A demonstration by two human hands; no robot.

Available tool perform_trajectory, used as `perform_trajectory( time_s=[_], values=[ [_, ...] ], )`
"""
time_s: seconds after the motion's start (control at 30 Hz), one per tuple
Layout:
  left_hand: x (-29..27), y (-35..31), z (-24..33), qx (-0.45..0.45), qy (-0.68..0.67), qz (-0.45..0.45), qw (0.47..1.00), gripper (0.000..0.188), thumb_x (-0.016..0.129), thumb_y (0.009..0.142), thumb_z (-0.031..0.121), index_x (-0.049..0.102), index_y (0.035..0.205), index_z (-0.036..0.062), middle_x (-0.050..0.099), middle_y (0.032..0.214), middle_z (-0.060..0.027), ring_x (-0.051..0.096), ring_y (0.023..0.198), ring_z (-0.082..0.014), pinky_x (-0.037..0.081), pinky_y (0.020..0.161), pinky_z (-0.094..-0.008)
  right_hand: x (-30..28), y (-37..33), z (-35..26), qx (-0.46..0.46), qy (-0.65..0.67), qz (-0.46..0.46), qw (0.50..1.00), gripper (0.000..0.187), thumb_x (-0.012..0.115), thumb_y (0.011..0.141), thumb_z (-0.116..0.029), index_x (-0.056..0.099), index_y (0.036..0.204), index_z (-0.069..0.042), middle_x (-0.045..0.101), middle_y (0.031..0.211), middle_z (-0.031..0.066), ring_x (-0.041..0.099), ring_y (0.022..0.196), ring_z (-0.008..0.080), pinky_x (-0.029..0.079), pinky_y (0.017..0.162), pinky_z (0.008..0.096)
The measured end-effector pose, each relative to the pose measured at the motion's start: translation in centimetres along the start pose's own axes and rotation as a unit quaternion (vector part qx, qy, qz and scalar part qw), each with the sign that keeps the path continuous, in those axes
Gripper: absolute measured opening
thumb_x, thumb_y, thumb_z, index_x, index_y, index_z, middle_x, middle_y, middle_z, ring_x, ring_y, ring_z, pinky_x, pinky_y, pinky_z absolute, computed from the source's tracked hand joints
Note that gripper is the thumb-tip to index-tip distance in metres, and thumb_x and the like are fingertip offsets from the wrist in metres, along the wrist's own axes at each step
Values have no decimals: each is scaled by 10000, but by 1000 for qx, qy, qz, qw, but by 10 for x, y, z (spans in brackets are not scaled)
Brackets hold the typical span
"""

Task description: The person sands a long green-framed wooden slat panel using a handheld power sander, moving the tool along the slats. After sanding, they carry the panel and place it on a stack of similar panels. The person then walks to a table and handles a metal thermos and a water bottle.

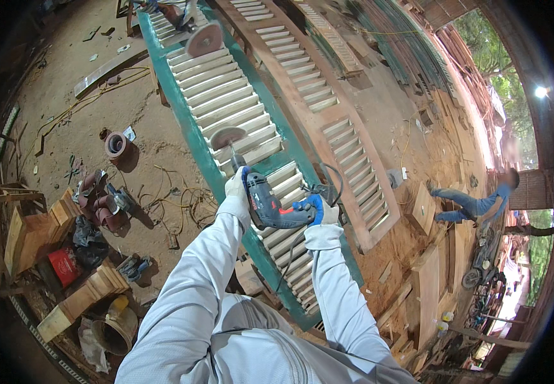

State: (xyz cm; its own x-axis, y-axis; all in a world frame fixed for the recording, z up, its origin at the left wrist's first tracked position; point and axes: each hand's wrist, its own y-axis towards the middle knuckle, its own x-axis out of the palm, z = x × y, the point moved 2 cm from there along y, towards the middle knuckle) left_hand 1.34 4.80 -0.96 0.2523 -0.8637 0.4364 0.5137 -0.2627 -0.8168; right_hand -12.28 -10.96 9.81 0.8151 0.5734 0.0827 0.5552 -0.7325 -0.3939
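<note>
My gloved left hand [237, 184] is closed round the front of a dark power drill [269, 200], just behind its chuck. My gloved right hand [320, 210] grips the drill's rear handle. A round sanding disc [228, 137] on the drill's tip is over the pale slats of a green-framed louvred shutter [213, 157]; whether it touches them I cannot tell. A black cord [336, 176] loops beside my right hand. At the shutter's far end, another tool carries a brown sanding disc [204, 40], and part of someone else's hand shows there.
A bare wooden louvred shutter [347, 137] lies along the right side. Left on the ground are a brown roll [116, 144], tangled cords [178, 198] and worn sanding belts [102, 203]. Timber blocks [37, 230] stand lower left. A person in blue [482, 203] is at far right.
</note>
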Motion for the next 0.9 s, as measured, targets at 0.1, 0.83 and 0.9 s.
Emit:
perform_trajectory(
  time_s=[0.1, 0.83, 0.9],
  values=[
    [2, 11, 3, 1, 20, -16, 1000, 313, 693, 819, 360, 668, 918, 64, 675, 745, -100, 651, 565, -256, 563, 547, -412, 12, -13, -10, -12, 19, 13, 1000, 70, 637, 777, 13, 583, 738, 35, 591, 642, 107, 664, 610, 267, 603, 659, 434],
    [23, 50, 19, 4, 7, -31, 999, 287, 706, 803, 348, 645, 847, 72, 647, 711, -95, 620, 550, -260, 538, 524, -429, 34, 25, -15, -35, 23, -7, 999, 97, 686, 780, 5, 641, 860, 35, 652, 716, 103, 664, 585, 223, 570, 566, 351],
    [37, 54, 12, -5, -15, -18, 1000, 267, 719, 795, 332, 651, 849, 79, 654, 716, -89, 620, 543, -246, 533, 516, -410, 8, 47, -2, -57, -19, 33, 998, 112, 691, 768, 3, 649, 865, 40, 660, 722, 97, 665, 596, 228, 568, 574, 342]
  ],
)
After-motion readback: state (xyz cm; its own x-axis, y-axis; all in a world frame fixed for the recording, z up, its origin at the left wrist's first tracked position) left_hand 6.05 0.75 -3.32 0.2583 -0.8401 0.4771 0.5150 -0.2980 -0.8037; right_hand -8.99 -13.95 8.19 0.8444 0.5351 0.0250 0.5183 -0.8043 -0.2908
